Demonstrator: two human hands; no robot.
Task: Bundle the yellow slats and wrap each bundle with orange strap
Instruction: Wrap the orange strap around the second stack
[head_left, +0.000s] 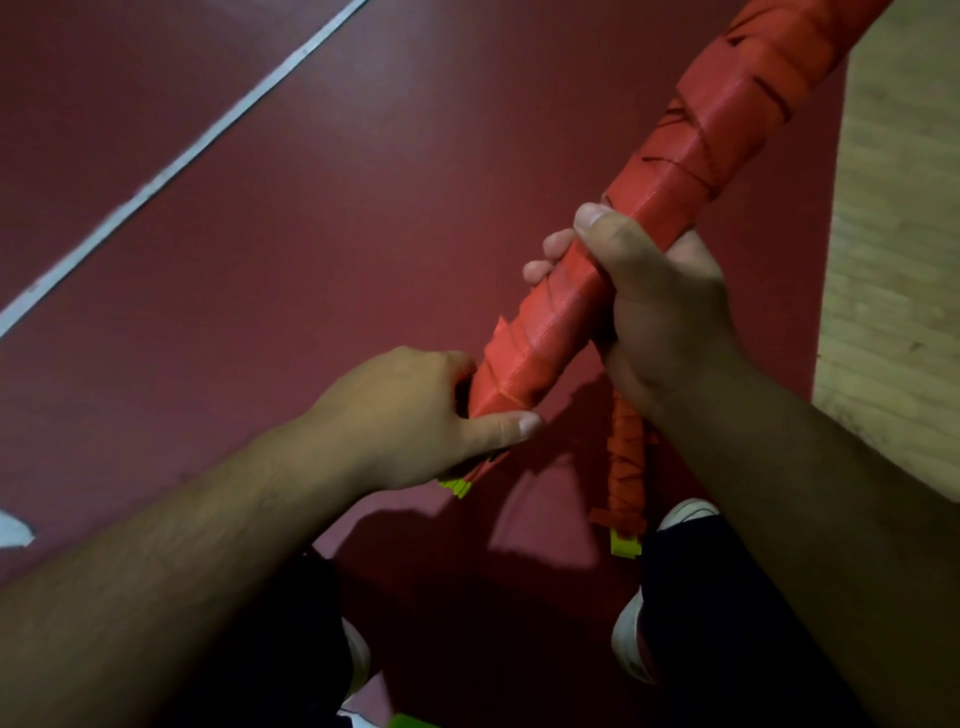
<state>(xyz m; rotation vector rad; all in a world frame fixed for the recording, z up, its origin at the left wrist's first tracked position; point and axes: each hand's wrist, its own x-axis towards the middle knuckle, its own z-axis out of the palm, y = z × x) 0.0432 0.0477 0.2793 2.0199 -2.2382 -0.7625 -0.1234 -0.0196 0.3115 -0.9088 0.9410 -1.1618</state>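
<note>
A long bundle of slats wound in orange strap (691, 156) runs from the upper right down to the middle. Its yellow slat ends (457, 487) stick out just below my left hand. My left hand (415, 415) grips the bundle's lower end, thumb lying across the strap. Higher up, my right hand (649, 301) is curled round the bundle, fingertips showing on its far side. A second wrapped bundle (626, 467) lies on the floor under my right wrist, its yellow tip (625, 544) bare.
The floor is dark red (311, 234) with a white line (171, 166) crossing diagonally at upper left. A pale wood floor (898, 260) begins at the right. My white shoes (631, 644) and dark trouser legs fill the bottom.
</note>
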